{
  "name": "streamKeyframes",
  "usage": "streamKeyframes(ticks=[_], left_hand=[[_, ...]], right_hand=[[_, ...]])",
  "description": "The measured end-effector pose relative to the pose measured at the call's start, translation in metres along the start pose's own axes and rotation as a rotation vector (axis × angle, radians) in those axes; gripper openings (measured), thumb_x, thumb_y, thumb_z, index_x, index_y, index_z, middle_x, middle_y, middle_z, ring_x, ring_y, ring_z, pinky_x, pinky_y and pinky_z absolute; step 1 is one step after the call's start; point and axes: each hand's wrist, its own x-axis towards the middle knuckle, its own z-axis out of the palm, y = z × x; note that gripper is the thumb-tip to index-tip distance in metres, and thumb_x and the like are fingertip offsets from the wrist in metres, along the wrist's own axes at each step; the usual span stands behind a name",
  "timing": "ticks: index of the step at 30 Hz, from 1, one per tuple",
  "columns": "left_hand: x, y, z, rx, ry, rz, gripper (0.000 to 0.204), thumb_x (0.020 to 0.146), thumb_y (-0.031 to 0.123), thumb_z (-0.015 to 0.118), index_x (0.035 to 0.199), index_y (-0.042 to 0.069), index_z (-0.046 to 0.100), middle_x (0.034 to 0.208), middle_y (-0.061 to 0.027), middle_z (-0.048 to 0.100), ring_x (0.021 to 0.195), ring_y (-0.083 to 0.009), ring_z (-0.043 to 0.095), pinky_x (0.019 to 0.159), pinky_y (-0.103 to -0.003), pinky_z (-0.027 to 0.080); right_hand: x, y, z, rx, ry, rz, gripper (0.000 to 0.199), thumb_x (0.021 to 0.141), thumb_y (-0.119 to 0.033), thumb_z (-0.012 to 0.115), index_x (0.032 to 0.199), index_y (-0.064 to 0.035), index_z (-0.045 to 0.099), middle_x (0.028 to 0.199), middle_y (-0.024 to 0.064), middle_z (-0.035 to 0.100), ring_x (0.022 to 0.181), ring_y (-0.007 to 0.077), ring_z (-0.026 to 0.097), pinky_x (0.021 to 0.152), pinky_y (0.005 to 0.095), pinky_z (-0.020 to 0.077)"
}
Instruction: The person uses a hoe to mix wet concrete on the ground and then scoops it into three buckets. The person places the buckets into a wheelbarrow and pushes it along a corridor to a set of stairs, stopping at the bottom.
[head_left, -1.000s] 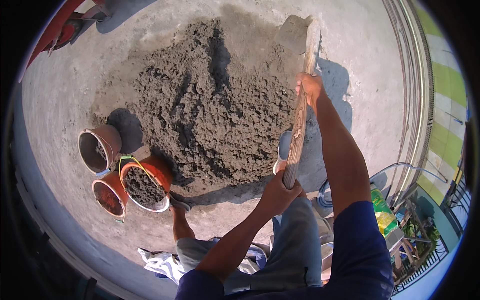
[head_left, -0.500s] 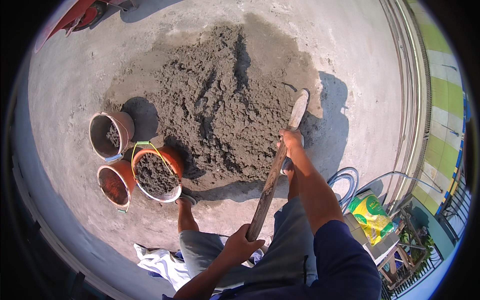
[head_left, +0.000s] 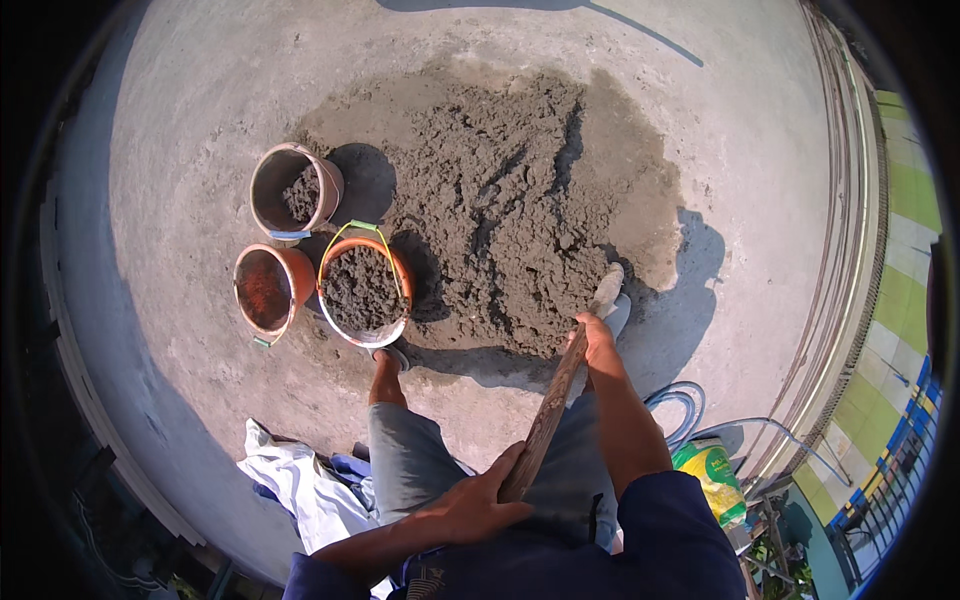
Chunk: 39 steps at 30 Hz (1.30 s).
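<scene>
A shovel (head_left: 553, 408) with a worn wooden handle slants away from my body. Its grey, mortar-smeared blade lies at the near right edge of a wet mortar heap (head_left: 510, 210), by my right foot. My right hand (head_left: 596, 338) is closed round the handle just above the blade. At the handle's top end, low in front of my body, my left hand (head_left: 485, 503) wraps over it with the thumb stuck out. Left of the heap stands an orange bucket (head_left: 404, 275), filled with mortar, its yellow-green handle raised.
A pale bucket (head_left: 327, 190) holding some mortar and a smaller orange bucket (head_left: 298, 275) stand farther left. White cloth (head_left: 300, 485) lies at the lower left. On the right are a coiled blue hose (head_left: 680, 412), a yellow-green sack (head_left: 712, 478) and a floor grating (head_left: 868, 300).
The shovel blade has come nearer to me, down to the heap's near right edge. Both hands stay on the handle. My view has shifted, so the buckets appear farther right and higher.
</scene>
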Motion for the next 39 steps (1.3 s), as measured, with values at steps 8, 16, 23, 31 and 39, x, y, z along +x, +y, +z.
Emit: streamKeyframes(ticks=[8, 16, 23, 31, 39], left_hand=[[-0.083, -0.007, -0.026, -0.418, -0.196, 0.378, 0.062, 0.093, 0.035, 0.055, 0.142, 0.007, 0.031, 0.089, -0.0089, 0.054, 0.077, -0.0113, 0.053, 0.066, -0.026, 0.042], [-0.189, -0.056, -0.063, -0.636, -0.060, 0.652, 0.063, 0.093, 0.041, 0.053, 0.139, 0.003, 0.032, 0.095, -0.0055, 0.054, 0.080, -0.0123, 0.053, 0.069, -0.027, 0.042], [-0.272, -0.131, -0.072, -0.754, 0.112, 0.925, 0.055, 0.092, 0.032, 0.057, 0.136, 0.007, 0.034, 0.088, -0.0048, 0.057, 0.077, -0.0122, 0.058, 0.073, -0.028, 0.045], [-0.242, -0.257, -0.061, -0.880, 0.644, 0.726, 0.069, 0.077, 0.008, 0.066, 0.138, 0.011, 0.034, 0.092, -0.0078, 0.059, 0.075, -0.0212, 0.061, 0.073, -0.030, 0.047], [-0.093, -0.407, -0.131, -0.552, 1.047, 0.221, 0.049, 0.070, 0.005, 0.061, 0.116, 0.010, 0.049, 0.093, -0.0237, 0.063, 0.089, -0.0408, 0.062, 0.078, -0.044, 0.048]], right_hand=[[-0.089, 0.004, 0.054, -0.055, -0.107, 0.121, 0.041, 0.079, -0.022, 0.061, 0.112, -0.0111, 0.038, 0.076, 0.0135, 0.051, 0.059, 0.0288, 0.052, 0.056, 0.0466, 0.0466], [-0.155, 0.020, 0.186, -0.145, -0.129, 0.068, 0.046, 0.078, -0.020, 0.062, 0.113, -0.0092, 0.035, 0.073, 0.0130, 0.048, 0.056, 0.0278, 0.048, 0.054, 0.0450, 0.0442], [-0.260, 0.035, 0.350, -0.424, -0.319, -0.154, 0.029, 0.079, -0.015, 0.060, 0.102, -0.0060, 0.046, 0.070, 0.0099, 0.051, 0.054, 0.0253, 0.050, 0.050, 0.0418, 0.0447], [-0.279, 0.093, 0.510, -0.590, -0.425, -0.527, 0.030, 0.078, -0.012, 0.063, 0.099, -0.0085, 0.042, 0.068, 0.0075, 0.048, 0.051, 0.0198, 0.050, 0.044, 0.0361, 0.0431], [-0.230, 0.165, 0.607, -0.804, -0.286, -0.649, 0.084, 0.079, -0.006, 0.060, 0.145, -0.0031, 0.008, 0.094, 0.0164, 0.049, 0.063, 0.0227, 0.057, 0.052, 0.0363, 0.0486]])
